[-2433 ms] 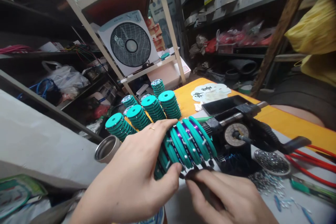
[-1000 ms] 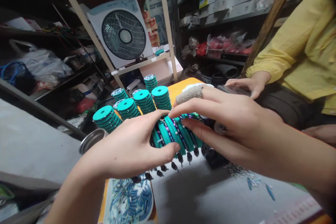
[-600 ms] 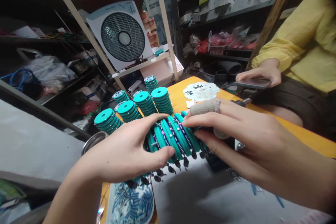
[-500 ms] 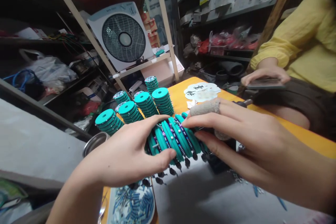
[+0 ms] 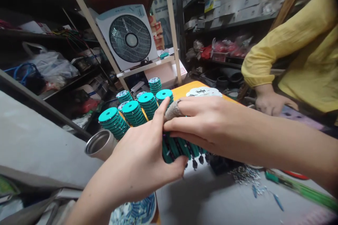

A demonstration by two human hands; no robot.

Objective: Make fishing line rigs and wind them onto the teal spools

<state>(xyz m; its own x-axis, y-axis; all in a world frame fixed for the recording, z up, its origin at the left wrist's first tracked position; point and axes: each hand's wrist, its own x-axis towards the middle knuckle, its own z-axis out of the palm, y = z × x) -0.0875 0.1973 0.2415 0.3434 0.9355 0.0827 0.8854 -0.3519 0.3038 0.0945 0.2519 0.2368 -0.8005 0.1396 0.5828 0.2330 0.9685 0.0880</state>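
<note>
Both my hands hold a row of teal spools (image 5: 176, 147) lying sideways over the table. My left hand (image 5: 144, 158) wraps the row's near end, thumb underneath, forefinger raised along its top. My right hand (image 5: 200, 117) lies across the top with fingers curled down over the spools; one finger wears a grey fabric sleeve (image 5: 173, 111). Small black weights (image 5: 195, 163) dangle under the row. Most of the row is hidden by my hands.
Several stacks of teal spools (image 5: 134, 112) stand behind on the orange table (image 5: 185, 90). A metal cup (image 5: 100, 144), a dish of blue tubes (image 5: 137, 212), scattered small metal pieces (image 5: 244, 175), a box fan (image 5: 130, 38). A person in a yellow sleeve (image 5: 280, 49) sits right.
My right hand rose from below the row onto its top and now covers more of it. My left forefinger lifted upward. The other person's hand lowered toward the table.
</note>
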